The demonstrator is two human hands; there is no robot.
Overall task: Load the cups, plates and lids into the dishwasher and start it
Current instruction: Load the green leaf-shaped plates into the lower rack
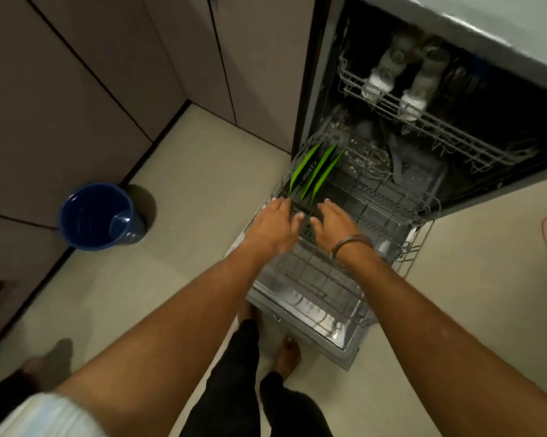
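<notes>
We reach both hands, left hand (277,220) and right hand (332,220), fingers spread flat, onto the lower rack (329,279), just in front of three green plates (316,168) standing upright. Loading seems underway; next, probably push the rack inward.

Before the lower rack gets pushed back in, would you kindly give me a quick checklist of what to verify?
1. Green plates upright in lower rack: ok.
2. Left hand and right hand both at the rack: ok; actual grip: cannot tell.
3. Cups seated in upper rack: ok.
4. Door fully down: ok.
5. Lids loaded: cannot tell.
6. Feet clear of the door: not ok, they stand right by its edge.
</notes>
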